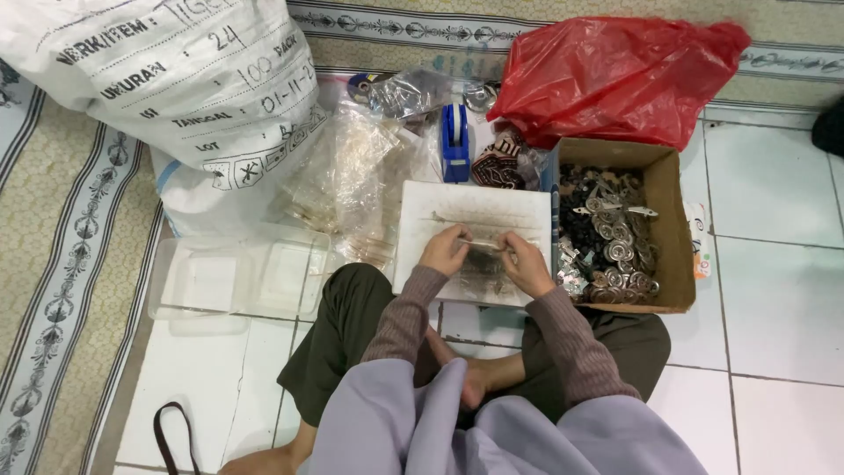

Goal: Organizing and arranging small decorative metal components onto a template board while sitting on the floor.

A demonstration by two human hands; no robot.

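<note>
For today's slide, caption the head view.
Both hands hold a thin strip over a white board, beside a box.

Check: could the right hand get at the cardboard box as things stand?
Probably yes. The right hand rests on the white board right beside the cardboard box, whose top is open, and nothing lies between them.

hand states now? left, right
Left hand: fingers closed on one end of a small clear packet.
Right hand: fingers closed on its other end.
</note>
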